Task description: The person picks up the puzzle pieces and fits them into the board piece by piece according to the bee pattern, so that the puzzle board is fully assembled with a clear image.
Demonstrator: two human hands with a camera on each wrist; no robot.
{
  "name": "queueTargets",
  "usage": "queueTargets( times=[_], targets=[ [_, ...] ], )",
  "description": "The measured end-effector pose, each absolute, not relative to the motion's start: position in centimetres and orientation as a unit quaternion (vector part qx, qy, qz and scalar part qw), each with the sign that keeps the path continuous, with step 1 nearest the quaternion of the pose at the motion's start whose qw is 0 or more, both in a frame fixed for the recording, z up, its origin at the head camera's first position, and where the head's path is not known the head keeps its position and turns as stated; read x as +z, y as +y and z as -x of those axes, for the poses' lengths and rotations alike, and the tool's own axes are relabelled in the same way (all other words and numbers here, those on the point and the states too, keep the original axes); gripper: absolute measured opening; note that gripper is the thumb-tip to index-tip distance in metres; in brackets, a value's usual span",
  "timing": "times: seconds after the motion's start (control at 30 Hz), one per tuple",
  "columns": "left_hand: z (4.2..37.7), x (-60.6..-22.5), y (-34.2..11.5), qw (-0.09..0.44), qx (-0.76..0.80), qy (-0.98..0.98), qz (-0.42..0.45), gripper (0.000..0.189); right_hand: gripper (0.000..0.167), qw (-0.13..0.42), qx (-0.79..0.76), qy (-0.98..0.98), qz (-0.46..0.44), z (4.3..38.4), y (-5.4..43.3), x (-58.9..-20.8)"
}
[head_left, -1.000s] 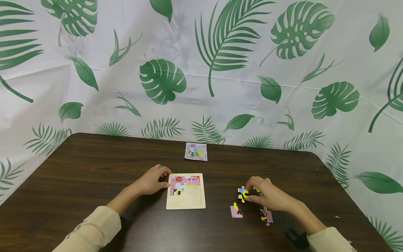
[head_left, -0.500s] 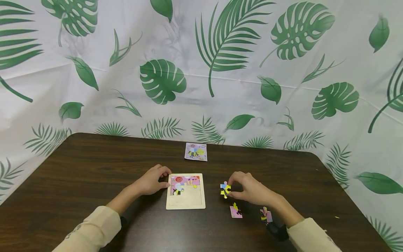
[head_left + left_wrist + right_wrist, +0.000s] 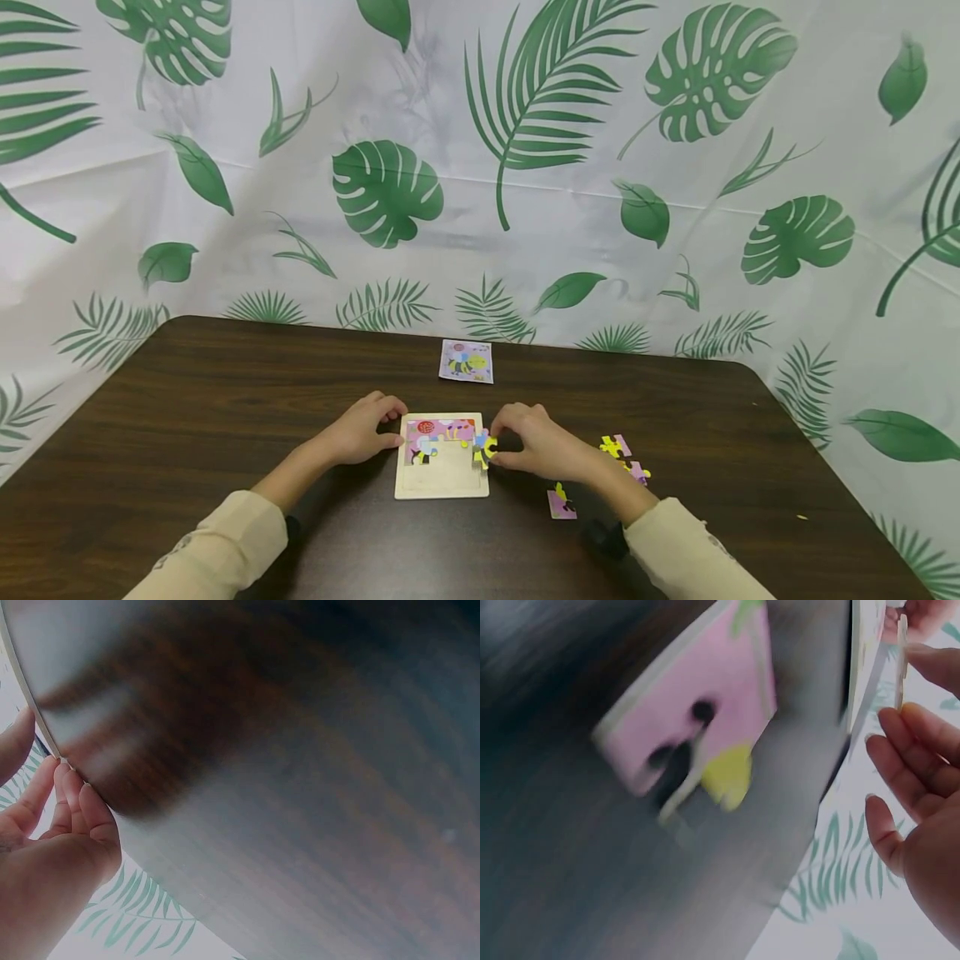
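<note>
A square wooden puzzle board [image 3: 442, 493] lies on the dark table, with joined pieces across its top and upper left. My left hand [image 3: 363, 429] holds it at the upper left corner; in the left wrist view, thumb and fingertips meet the board's thin edge [image 3: 26, 686]. Between thumb and fingers of my right hand [image 3: 543, 446] is a yellow, black and blue jigsaw piece [image 3: 482, 450], pinched over the board's right rim. The right wrist view shows this piece edge-on [image 3: 901, 667].
A pink jigsaw piece [image 3: 561, 504] with a yellow part lies right of the board, below my right hand. Farther right are more loose pieces [image 3: 611, 447], partly behind the right forearm. A bee picture card [image 3: 467, 361] lies near the table's back edge, before a leaf-patterned cloth [image 3: 570, 208].
My right hand has carried the pinched jigsaw piece leftward from the loose pieces to the board's right rim. Pieces it covered now show. The left hand and board have stayed put.
</note>
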State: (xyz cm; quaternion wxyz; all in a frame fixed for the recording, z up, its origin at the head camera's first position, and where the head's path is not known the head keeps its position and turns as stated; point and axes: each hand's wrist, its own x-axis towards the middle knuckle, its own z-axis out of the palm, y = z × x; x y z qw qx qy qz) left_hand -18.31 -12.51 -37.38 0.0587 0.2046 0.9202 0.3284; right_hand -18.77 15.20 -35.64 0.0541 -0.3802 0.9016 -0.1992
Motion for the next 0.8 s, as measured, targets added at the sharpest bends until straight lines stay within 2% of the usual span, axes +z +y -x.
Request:
queueTargets(
  times=[0.8],
  targets=[
    [18.2, -37.3, -12.6, 0.061, 0.327, 0.92, -0.209, 0.029, 0.019, 0.079, -0.174, 0.899, 0.393, 19.5, 9.8, -36.2]
  ],
)
